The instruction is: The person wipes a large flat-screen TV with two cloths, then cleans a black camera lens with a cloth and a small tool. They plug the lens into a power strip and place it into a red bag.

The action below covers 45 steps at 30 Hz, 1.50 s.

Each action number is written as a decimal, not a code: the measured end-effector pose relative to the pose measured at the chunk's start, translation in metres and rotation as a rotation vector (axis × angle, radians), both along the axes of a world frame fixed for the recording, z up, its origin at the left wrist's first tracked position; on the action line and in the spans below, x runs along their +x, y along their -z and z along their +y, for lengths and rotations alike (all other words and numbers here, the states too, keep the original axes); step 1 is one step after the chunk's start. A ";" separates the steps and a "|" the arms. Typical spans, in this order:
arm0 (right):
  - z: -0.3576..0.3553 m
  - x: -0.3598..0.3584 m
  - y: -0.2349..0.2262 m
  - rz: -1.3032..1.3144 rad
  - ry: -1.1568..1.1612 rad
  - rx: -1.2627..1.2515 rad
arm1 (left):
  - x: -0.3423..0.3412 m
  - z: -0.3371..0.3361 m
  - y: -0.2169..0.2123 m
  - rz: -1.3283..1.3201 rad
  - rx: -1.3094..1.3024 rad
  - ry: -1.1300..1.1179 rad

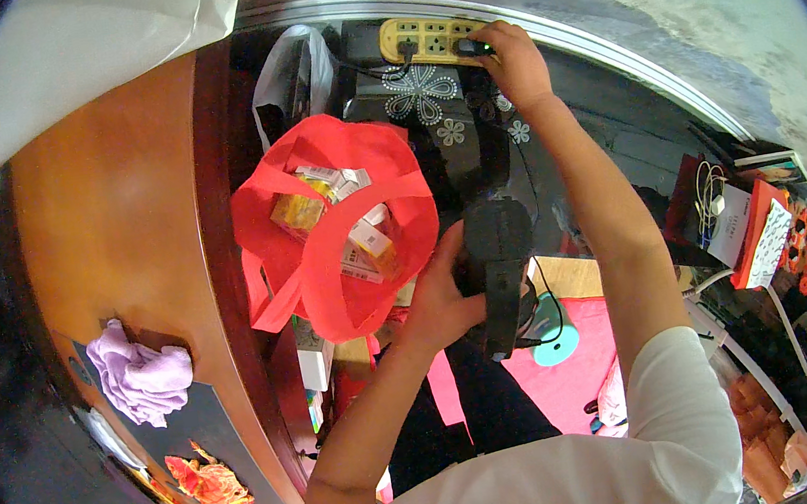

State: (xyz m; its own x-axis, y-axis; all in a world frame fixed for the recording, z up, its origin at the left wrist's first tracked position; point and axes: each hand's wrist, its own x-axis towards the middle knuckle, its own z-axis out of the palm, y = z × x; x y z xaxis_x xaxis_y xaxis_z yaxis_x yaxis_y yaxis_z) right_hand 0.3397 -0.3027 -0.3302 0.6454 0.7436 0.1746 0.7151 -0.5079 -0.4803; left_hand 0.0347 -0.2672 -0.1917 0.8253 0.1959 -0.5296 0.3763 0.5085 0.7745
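The right hand (513, 62) is covering the plug at the yellow power strip (423, 40); the left hand's (441, 293) fingertips are disappearing behind the black device (499, 270), its make staying unclear.

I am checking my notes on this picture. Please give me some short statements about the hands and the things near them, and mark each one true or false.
1. The right hand is at the yellow plastic power strip, on a black plug. True.
2. The left hand holds a white cup. False: it grips a black boxy device.
3. The red fabric bag is open and contains small cardboard boxes. True.
4. The crumpled lilac cloth lies inside the red bag. False: it lies on the brown wooden tabletop, to the left of the bag.
5. Both hands rest on the tabletop. False: neither touches it.
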 end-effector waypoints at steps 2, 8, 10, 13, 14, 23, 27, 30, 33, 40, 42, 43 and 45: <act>0.003 0.000 -0.002 -0.005 -0.024 -0.077 | -0.003 -0.006 0.007 -0.004 -0.043 -0.029; 0.010 0.006 -0.002 -0.004 -0.023 -0.211 | -0.002 -0.006 0.014 -0.038 0.030 -0.022; 0.013 0.010 -0.004 -0.026 -0.031 -0.249 | 0.002 -0.003 0.012 -0.044 0.034 -0.040; 0.015 0.012 0.002 -0.080 -0.030 -0.346 | 0.004 0.002 0.009 -0.012 0.067 0.037; 0.019 0.012 0.002 -0.104 -0.031 -0.381 | 0.005 0.005 0.009 0.004 0.087 0.076; -0.001 0.017 0.006 -0.012 -0.086 -0.041 | 0.006 0.002 0.014 0.076 0.043 -0.002; -0.027 0.023 0.009 0.112 0.136 0.137 | 0.009 0.000 0.010 0.086 0.031 0.010; -0.040 0.029 0.005 0.079 0.088 -0.077 | 0.018 -0.003 0.002 0.145 0.008 -0.024; -0.034 0.024 0.000 0.047 0.040 -0.147 | 0.022 -0.011 0.005 0.171 0.017 -0.086; -0.031 0.033 0.009 -0.003 -0.044 -0.231 | 0.026 -0.015 0.011 0.158 0.004 -0.089; -0.033 0.036 0.013 -0.020 -0.065 -0.215 | 0.026 -0.015 0.013 0.163 0.005 -0.090; -0.036 0.037 0.014 -0.014 -0.071 -0.201 | 0.026 -0.015 0.013 0.171 0.002 -0.090; -0.038 0.037 0.016 -0.017 -0.087 -0.191 | 0.026 -0.015 0.016 0.168 -0.010 -0.098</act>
